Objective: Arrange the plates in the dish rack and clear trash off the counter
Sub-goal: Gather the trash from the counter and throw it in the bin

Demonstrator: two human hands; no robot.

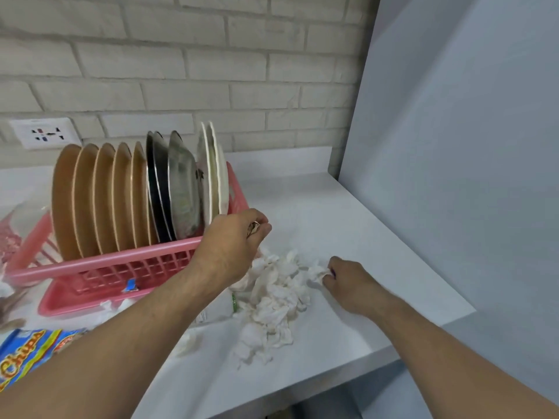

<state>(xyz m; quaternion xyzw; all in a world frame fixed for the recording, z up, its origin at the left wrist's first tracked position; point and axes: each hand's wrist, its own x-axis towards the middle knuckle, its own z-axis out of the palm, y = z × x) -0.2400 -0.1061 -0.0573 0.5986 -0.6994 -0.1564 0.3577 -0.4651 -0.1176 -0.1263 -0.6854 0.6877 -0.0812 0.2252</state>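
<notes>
A pink dish rack (99,267) on the white counter (348,225) holds several tan plates (87,201), dark and steel plates (178,182) and white plates (216,173), all upright. A heap of crumpled white tissue (275,297) lies on the counter right of the rack. My left hand (230,246) hovers over the rack's right corner, closed on a small crumpled scrap (253,228). My right hand (348,282) rests at the heap's right edge, pinching a wad of tissue (317,272).
A blue and yellow chips bag (27,349) lies at the near left. A small blue wrapper (131,285) sits on the rack's tray. A clear container (18,225) stands left. A grey wall panel (453,146) bounds the right; the counter edge runs near.
</notes>
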